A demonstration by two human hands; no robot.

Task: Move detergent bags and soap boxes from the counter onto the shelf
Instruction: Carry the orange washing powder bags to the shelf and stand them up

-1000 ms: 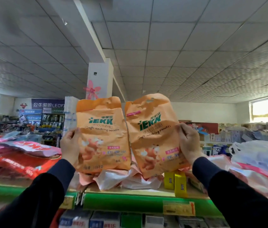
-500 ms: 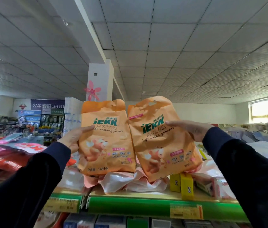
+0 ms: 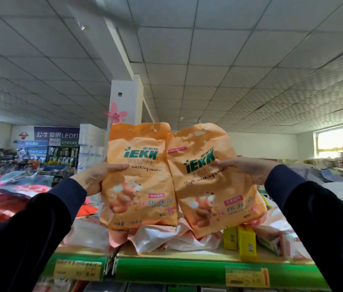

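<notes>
Two orange IEKK washing powder bags stand side by side on top of the green-edged shelf (image 3: 166, 268). The left bag (image 3: 139, 178) is upright. The right bag (image 3: 210, 186) tilts to the left and leans on it. My left hand (image 3: 94, 175) grips the left bag's left edge, thumb across the front. My right hand (image 3: 248, 167) rests flat on the right bag's upper right, fingers stretched over the front. Both bags sit on crumpled white and pink bags (image 3: 155, 239).
Yellow soap boxes (image 3: 246, 243) stand at the shelf's front edge, right of the bags. Red and pink bags (image 3: 4, 203) lie on the shelf at the left, pale bags (image 3: 275, 228) at the right. Price tags (image 3: 246, 277) hang on the green rail. A white pillar (image 3: 124, 102) rises behind.
The view has tilted up and closer. My hands slid from the bags' lower sides to their upper parts, and both bags now stand more upright on the shelf.
</notes>
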